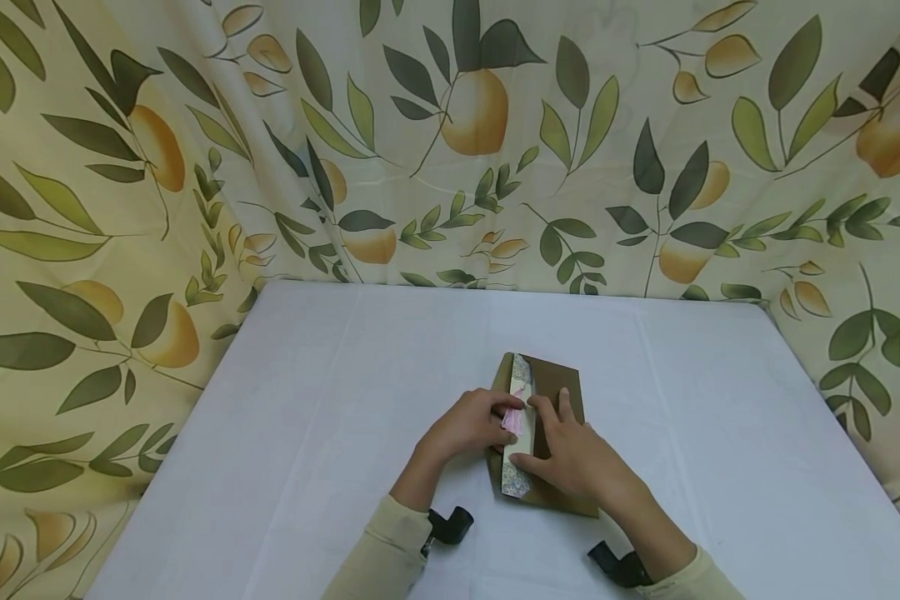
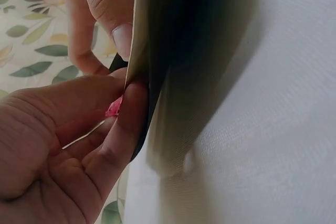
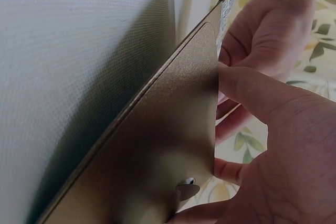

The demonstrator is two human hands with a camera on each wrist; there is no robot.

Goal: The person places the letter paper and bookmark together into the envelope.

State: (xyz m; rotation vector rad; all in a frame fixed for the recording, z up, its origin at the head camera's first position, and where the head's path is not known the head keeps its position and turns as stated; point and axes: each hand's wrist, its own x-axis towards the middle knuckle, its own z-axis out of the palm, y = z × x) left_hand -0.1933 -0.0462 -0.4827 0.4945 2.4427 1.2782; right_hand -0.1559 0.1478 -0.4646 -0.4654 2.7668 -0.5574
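Observation:
A brown envelope (image 1: 558, 392) with a small button closure (image 3: 188, 189) lies tilted on the table, its olive flap side to the left. From its mouth shows a cream card (image 1: 525, 446) with floral ends and a pink tassel (image 1: 513, 421). My left hand (image 1: 468, 427) pinches the card at its left edge, by the tassel; in the left wrist view, thumb and fingers (image 2: 136, 103) close around the edge. Spread across the mouth, my right hand (image 1: 577, 454) grips the envelope's edge with thumb and fingers. Some fingertips are hidden behind the envelope in the right wrist view.
A white-covered table (image 1: 330, 400) extends around the envelope. A fruit-and-leaf patterned curtain (image 1: 495, 192) hangs behind it and on the left. Black camera mounts (image 1: 450, 525) sit on both wrists.

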